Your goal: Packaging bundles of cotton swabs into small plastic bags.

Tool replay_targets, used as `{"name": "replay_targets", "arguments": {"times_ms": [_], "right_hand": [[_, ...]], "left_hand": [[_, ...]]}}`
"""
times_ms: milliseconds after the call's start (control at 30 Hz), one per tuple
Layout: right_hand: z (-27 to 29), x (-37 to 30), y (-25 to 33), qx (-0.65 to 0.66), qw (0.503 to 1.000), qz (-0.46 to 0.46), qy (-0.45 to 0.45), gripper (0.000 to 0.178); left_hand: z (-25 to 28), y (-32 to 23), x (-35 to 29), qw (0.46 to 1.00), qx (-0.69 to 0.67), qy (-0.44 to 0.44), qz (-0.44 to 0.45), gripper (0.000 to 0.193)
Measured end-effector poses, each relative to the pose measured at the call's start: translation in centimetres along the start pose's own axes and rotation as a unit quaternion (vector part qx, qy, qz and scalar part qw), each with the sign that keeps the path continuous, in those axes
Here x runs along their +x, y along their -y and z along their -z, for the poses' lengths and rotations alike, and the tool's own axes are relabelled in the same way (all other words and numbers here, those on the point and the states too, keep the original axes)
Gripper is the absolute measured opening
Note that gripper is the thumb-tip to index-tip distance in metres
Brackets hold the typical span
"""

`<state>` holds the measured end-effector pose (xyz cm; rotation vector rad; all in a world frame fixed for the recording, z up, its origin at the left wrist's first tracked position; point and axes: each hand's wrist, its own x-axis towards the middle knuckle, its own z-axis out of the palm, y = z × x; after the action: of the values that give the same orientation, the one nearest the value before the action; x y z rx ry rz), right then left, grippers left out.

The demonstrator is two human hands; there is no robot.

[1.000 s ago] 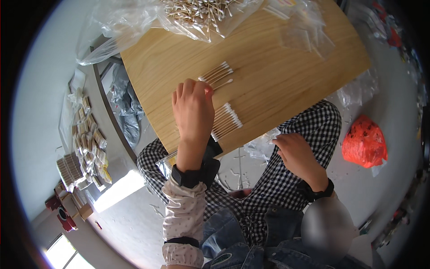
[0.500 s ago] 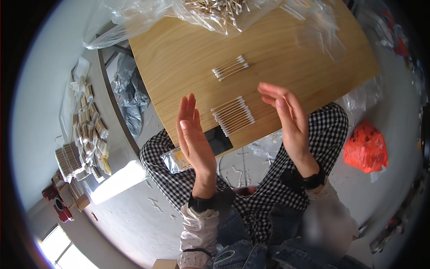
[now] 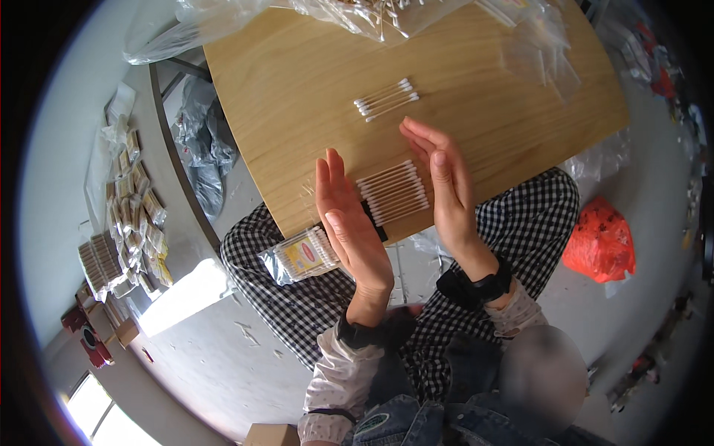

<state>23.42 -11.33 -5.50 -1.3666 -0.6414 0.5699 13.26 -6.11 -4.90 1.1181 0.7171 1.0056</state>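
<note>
1 larger swab row (image 3: pixel 394 195) lies between left fingers (image 3: pixel 337 172) and right fingers (image 3: pixel 431 137), both extended, empty.

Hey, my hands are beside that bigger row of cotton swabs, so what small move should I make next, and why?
I'd probably ease the left hand and right hand gently inward: both are open, palms facing, at opposite ends of the bigger row of cotton swabs, which lie side by side on the wooden table, held by neither hand.
</note>
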Motion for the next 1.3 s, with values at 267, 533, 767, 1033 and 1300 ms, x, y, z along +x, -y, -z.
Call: {"name": "replay_targets", "arguments": {"times_ms": [267, 533, 767, 1033, 1300], "right_hand": [[-0.9, -0.1, 0.3, 0.077, 0.996, -0.013, -0.039, 0.052], [5.7, 0.0, 1.3, -0.046, 0.997, 0.047, -0.045, 0.020], [7.1, 0.0, 0.5, -0.255, 0.949, 0.160, 0.099, 0.022], [6.7, 0.1, 0.3, -0.291, 0.931, 0.185, 0.120, 0.018], [6.6, -0.1, 0.2, -0.296, 0.930, 0.179, 0.125, 0.019]], "left_hand": [[-0.7, -0.3, -0.3, 0.996, -0.076, -0.034, 0.025, 0.073], [1.2, -2.3, -1.3, 0.687, 0.663, 0.252, -0.158, 0.097], [1.4, -0.4, -1.7, 0.646, 0.697, 0.274, -0.144, 0.117], [1.5, -0.4, -1.7, 0.646, 0.697, 0.274, -0.147, 0.116], [1.5, -0.2, -1.6, 0.640, 0.706, 0.259, -0.158, 0.113]]}}
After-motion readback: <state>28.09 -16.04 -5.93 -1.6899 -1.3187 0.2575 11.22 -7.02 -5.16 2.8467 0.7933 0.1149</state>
